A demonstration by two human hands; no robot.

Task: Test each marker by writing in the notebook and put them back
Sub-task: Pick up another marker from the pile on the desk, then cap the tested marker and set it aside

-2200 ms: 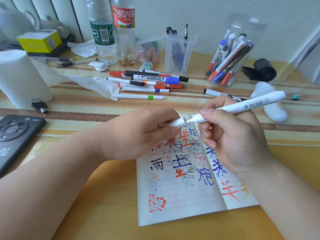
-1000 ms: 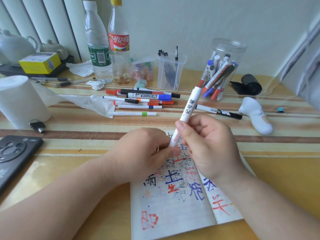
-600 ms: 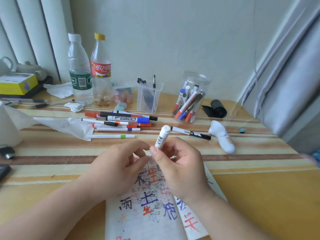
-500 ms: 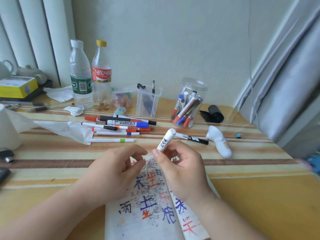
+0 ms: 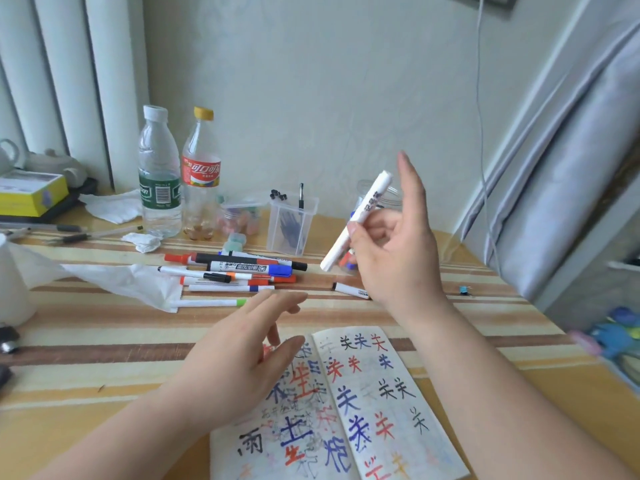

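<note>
Above the striped table (image 5: 104,327), the right hand (image 5: 398,261) pinches a white, black-lettered marker (image 5: 367,201); left hand (image 5: 242,355) spread.

**Illumination and Image Quality**

Soft, even daylight; overall exposure bright. Shadows faint and diffuse. Mild sheen on the table (image 5: 104,327) surface. Wide-angle bending toward frame edges. Left hand (image 5: 239,358) slightly motion-blurred at the fingertips. Lower right corner smeared, indistinct.

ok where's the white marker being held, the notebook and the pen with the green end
white marker (image 5: 370,201), head view, printed part of its barrel
notebook (image 5: 403,415), head view, right-hand page
green-ended pen (image 5: 211,302), head view, middle of its white barrel
</note>
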